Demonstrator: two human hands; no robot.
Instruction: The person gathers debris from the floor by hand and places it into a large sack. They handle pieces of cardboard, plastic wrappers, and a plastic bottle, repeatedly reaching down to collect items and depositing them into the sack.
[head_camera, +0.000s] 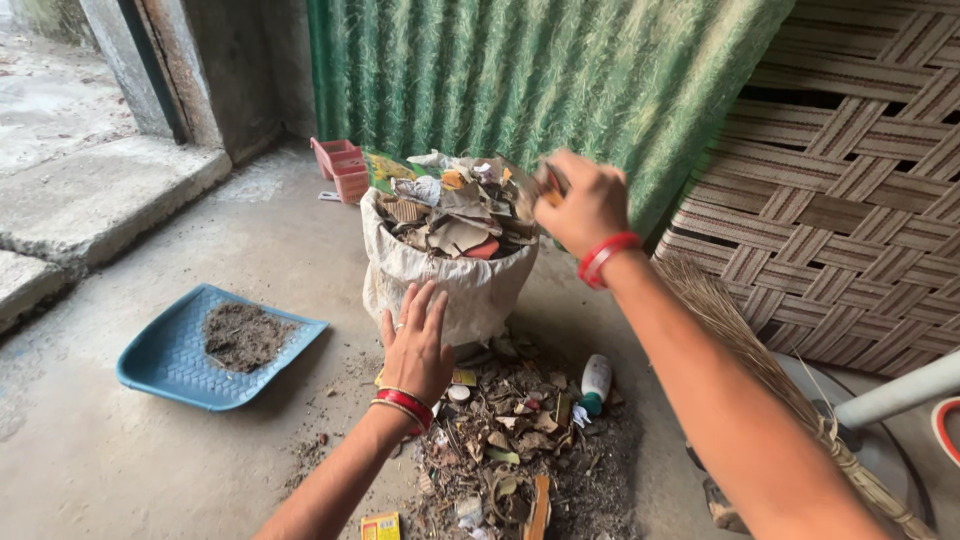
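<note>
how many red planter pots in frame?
2. Both red pots stand on the floor behind the white sack, against the green corrugated sheet: one at the back, one nearer, touching. The sack could hide more behind it.

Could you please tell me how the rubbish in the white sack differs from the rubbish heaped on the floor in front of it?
The sack rubbish is mostly large paper and card scraps, piled above the rim. The floor heap is finer and darker, spread flat, with a small white bottle at its edge. The right hand is over the sack; the left hand rests against its side.
</note>
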